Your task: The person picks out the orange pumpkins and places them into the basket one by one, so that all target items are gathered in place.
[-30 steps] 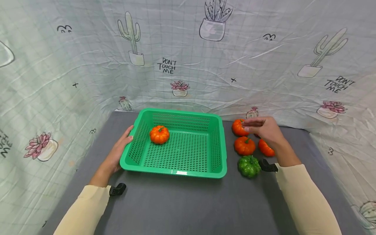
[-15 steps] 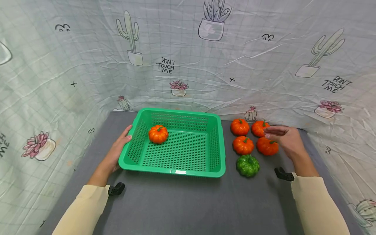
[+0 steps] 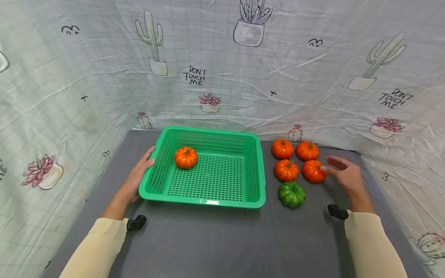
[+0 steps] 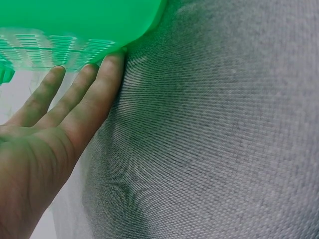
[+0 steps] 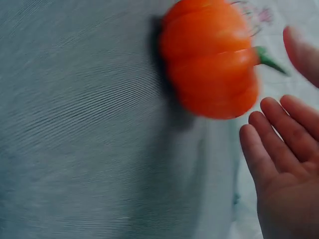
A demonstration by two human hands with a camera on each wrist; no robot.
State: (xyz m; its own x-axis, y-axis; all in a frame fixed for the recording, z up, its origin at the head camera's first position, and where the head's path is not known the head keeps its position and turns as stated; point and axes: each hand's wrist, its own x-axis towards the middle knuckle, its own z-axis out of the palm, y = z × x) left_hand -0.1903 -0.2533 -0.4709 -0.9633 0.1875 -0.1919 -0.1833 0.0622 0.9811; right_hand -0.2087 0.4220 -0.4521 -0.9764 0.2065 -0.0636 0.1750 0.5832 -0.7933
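Note:
My left hand (image 3: 137,175) rests against the left side of a green plastic basket (image 3: 205,203); in the left wrist view its straight fingers (image 4: 94,92) reach the basket's slotted wall. Inside the basket, toward the left, sits an orange pumpkin (image 3: 185,157). To the right of the basket, my right hand (image 3: 349,177) is beside another orange pumpkin (image 3: 313,172), thumb overlapping its edge in the head view. The right wrist view shows this hand's fingers extended and parted from the thumb, holding nothing, near an orange pumpkin (image 5: 209,59) with a green stem.
Three more orange pumpkins, at the back left (image 3: 282,149), back right (image 3: 307,151) and front left (image 3: 286,171), cluster beside the basket. A green pumpkin (image 3: 292,195) lies in front of them. The grey table (image 3: 222,243) ends at a cloth backdrop (image 3: 222,50) printed with cacti.
My right hand has moved right and nearer from over the back pumpkins to beside the front right one, uncovering the back right pumpkin. The left hand stays at the basket.

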